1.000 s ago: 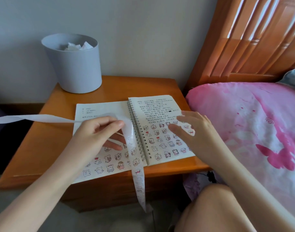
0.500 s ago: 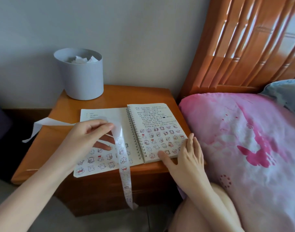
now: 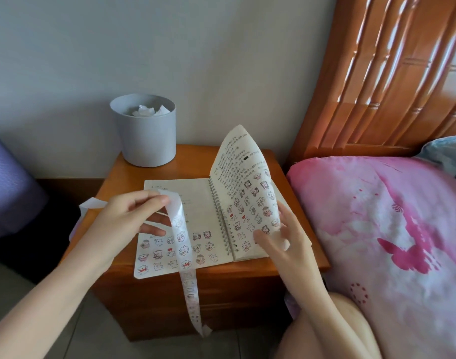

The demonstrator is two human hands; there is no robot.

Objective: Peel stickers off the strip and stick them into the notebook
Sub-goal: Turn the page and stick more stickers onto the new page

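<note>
Fingers of my right hand (image 3: 282,240) pinch the outer edge of a notebook page (image 3: 243,185), lifting it so it stands curled up from the spiral binding (image 3: 223,218). The raised sheet carries handwriting at the top and rows of small cartoon stickers below. My thumb sits on the side facing me, the other fingers spread behind the paper.

My left hand (image 3: 128,218) hovers above the left page (image 3: 180,226), thumb and forefinger closed on the sticker strip (image 3: 181,237). From that pinch the strip drops across the left page, passes over the front edge of the table (image 3: 250,283) and hangs down toward the floor, its end curled. A blank length of the strip trails out to the left behind my hand.

The notebook (image 3: 196,203) lies open and flat on the wooden table, the left page holding a few lines of writing near the top and several rows of stickers along its lower half.

At the back left corner of the table stands a grey bin (image 3: 144,141) with crumpled white paper inside. To the right, a pink bedcover (image 3: 377,229) lies beside the table, with a slatted wooden headboard (image 3: 390,73) above it.
</note>
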